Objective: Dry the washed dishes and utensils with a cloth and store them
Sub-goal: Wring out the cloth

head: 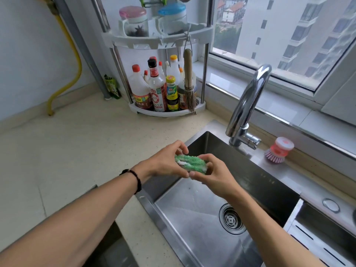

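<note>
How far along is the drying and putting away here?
Nothing looks dried or stored yet: no dishes or utensils are in view, and the sink holds none. In hand: the left hand and right hand grip a bunched green cloth above the sink. The drying and storing seem still ahead.

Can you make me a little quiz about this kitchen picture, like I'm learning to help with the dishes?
1. True or false: both hands hold the green cloth over the sink.
2. Which side of the faucet is the pink dish brush on: left or right in the picture?
3. What hangs from the corner rack: A) a spoon, B) a small straw brush, C) a cup?

Key:
1. True: the left hand and right hand both grip it.
2. Right.
3. B.
</note>
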`<state>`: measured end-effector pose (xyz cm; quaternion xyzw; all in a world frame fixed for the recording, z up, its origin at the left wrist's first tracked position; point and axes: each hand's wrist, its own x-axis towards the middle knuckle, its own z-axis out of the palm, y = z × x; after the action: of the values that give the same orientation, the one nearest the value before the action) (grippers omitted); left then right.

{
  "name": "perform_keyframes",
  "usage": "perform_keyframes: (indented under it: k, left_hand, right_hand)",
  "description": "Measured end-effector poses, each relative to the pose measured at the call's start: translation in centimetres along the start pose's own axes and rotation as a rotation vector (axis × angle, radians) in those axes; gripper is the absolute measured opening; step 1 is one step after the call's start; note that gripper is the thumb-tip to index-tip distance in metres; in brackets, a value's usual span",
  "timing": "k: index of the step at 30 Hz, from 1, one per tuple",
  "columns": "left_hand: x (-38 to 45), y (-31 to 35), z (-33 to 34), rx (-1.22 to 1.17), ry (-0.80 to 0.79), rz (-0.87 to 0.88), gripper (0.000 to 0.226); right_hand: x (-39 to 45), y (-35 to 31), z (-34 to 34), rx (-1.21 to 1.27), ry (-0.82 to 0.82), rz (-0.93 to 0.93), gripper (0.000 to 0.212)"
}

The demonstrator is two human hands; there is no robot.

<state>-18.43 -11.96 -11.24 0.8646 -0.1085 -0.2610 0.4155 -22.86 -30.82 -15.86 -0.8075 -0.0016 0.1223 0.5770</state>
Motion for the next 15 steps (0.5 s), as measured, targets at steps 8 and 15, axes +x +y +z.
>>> perform_keyframes:
  k: [8,15]
  left_hand:
    - [-2.1,-2.5,-4.6,0.032,0.203,-0.01,0.013]
    - [-7.5,-5.2,-12.4,-0.231,0.176,-0.006,0.016]
  right_hand:
    - [1.5,-4.3,3.0,-0.196,-0.01,-0.1,0.058]
    - [2.7,-12.1,9.5,-0.126,-0.169,-0.019,0.045]
